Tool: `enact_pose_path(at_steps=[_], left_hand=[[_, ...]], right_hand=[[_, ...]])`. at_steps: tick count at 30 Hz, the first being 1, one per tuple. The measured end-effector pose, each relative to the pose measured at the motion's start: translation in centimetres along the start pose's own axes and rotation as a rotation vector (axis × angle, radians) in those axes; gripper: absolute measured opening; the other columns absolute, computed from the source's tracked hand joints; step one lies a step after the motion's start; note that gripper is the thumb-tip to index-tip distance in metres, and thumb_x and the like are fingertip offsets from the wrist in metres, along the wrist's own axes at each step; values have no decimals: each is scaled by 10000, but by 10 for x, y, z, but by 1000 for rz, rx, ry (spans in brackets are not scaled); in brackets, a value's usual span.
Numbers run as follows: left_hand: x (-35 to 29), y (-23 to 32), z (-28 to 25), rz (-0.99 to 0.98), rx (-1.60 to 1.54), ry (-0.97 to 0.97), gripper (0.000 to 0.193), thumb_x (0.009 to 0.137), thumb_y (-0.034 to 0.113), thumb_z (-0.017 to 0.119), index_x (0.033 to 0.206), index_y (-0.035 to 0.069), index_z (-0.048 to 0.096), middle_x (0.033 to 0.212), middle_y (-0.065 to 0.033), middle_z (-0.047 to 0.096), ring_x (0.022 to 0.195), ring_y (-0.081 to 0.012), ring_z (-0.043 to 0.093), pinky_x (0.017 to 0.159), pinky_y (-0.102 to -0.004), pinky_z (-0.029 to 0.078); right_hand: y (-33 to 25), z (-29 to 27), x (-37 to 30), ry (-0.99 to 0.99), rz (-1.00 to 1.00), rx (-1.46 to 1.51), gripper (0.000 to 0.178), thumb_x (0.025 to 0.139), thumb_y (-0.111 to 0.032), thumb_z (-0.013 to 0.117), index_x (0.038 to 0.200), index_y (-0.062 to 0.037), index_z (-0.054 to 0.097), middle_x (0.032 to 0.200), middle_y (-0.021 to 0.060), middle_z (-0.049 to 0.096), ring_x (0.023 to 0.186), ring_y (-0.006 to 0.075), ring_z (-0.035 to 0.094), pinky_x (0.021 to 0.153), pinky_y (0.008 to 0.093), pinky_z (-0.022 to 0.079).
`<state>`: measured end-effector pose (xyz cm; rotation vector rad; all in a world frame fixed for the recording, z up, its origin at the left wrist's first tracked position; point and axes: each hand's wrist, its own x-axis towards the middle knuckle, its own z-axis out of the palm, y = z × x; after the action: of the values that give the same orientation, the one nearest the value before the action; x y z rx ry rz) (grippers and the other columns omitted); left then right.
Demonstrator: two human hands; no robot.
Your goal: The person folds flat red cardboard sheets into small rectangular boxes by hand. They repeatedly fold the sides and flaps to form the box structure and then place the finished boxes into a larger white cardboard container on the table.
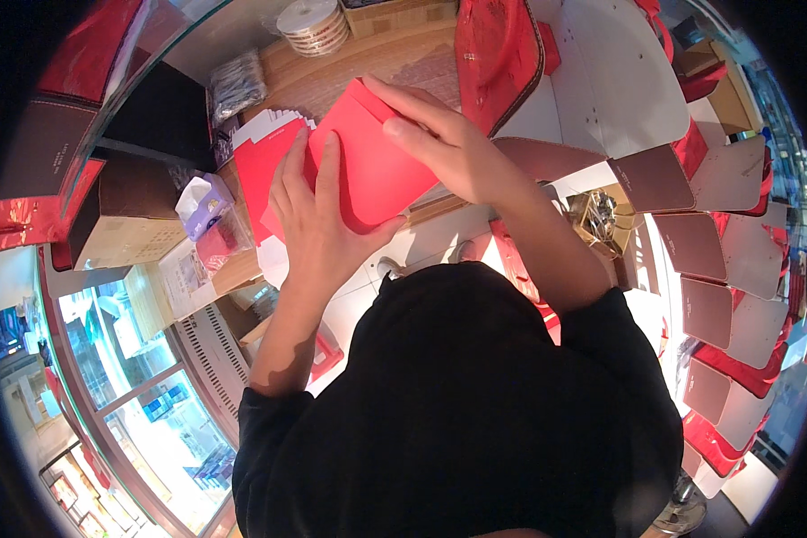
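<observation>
A plain red paper envelope [377, 166] is tilted between my hands above the wooden table, a narrow fold running along its upper right edge. My left hand [318, 220] holds its left and lower side, fingers lying over the face and thumb by the bottom corner. At the upper right edge, my right hand [444, 139] is closed on the fold, with thumb and fingers close together. Just left of the envelope lies a pile of similar red envelopes [262, 170], some with white flaps fanned out at the top. My left hand partly covers this pile.
At the table's back stand ribbon spools [314, 25] beside a clear plastic packet [238, 82]. A purple tissue pack [203, 204] and cardboard box [125, 211] are on the left. Red bags with brown and white flaps [659, 179] line the right. A glass edge [117, 103] crosses upper left.
</observation>
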<state>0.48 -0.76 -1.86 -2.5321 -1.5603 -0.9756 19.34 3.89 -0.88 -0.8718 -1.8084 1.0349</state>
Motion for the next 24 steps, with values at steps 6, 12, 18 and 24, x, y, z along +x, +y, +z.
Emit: enact_pose_path(at_steps=[6,12,18,24], left_hand=[[0,4,9,-90,8,147,1085,491,402,846,1381,84,313,1365,-249,290,1190,-421,333,969,-508,279],[4,-3,0,-125,-321,73,879,686,283,771,1386,48,294,1356,-219,347,1215,-363,366,996,-446,313],[42,-33,-12,7,-923,10,372,898,102,546,1246,-1,463,1334,-161,442,1210,-213,443,988,-322,358],[34,-22,-2,-159,-1102,202,139,914,40,501,1043,9,546,1133,-159,588,1063,-201,548,934,-310,402]], right_hand=[[-7,3,-15,77,17,-72,526,862,-125,610,1346,-50,416,1319,128,431,1209,194,428,994,313,355],[2,-6,-14,143,-51,-90,485,779,-163,679,1244,-122,547,1229,148,483,1154,252,484,947,324,407],[-11,-17,-10,-81,-102,-54,465,794,-69,643,1241,-23,525,1276,121,477,1171,207,466,976,314,373],[0,-5,-9,205,-240,209,365,778,18,631,1136,-4,565,1270,141,489,1122,198,509,933,311,416]])
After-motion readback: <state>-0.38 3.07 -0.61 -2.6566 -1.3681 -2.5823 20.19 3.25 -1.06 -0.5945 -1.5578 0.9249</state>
